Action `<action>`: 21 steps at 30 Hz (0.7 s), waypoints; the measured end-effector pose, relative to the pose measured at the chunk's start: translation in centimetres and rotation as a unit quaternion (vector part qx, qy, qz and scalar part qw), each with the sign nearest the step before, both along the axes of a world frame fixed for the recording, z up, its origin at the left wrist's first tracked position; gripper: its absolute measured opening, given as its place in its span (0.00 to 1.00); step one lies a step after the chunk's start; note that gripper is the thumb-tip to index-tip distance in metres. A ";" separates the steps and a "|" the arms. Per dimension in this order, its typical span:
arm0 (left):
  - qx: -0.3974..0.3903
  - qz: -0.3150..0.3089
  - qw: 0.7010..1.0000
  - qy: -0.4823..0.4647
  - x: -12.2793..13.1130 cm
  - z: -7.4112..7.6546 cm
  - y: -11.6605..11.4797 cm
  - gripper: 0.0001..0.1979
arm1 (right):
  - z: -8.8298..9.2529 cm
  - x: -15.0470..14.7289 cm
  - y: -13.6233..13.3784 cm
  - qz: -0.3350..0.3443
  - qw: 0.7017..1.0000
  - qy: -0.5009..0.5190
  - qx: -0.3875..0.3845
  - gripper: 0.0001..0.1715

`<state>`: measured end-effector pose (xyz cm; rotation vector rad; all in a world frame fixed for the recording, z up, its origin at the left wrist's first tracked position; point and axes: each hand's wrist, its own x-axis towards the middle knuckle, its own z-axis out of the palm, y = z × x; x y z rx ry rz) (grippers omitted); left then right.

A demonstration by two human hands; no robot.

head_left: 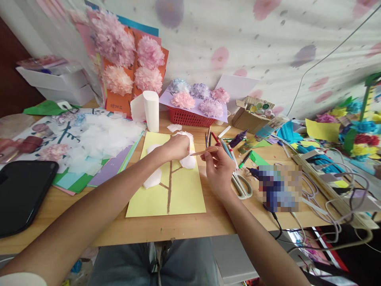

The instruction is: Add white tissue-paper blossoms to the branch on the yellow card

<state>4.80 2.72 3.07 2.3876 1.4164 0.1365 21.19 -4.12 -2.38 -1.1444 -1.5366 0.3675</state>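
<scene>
A yellow paper sheet (184, 194) with a brown drawn branch lies on the wooden table (178, 226). White tissue puffs are on the sheet, one at its left (152, 178) and one near the top (188, 161). My left hand (177, 147) is closed and presses on a white tissue flower (187, 136) at the top of the sheet. My right hand (218, 169) pinches a thin wooden stick (205, 151) whose tip points at the flower under my left hand.
Scissors (241, 185), pens and pencils (226, 149) lie right of the sheet. A red basket (190, 117) with tissue flowers, a tissue roll (151, 110), loose tissue squares (104, 139), a black tablet (20, 194) and a power strip with cables (327, 182) surround the work area.
</scene>
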 end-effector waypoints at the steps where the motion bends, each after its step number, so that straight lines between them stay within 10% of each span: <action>1: 0.004 -0.002 1.000 0.000 0.0 -0.1 0.0 0.10 | 0.0 0.0 0.0 0.000 1.000 0.001 0.000 0.04; 21: -0.017 0.022 0.997 -0.075 -0.8 -0.1 0.6 0.06 | -0.3 0.1 0.2 -0.017 0.996 0.078 0.025 0.08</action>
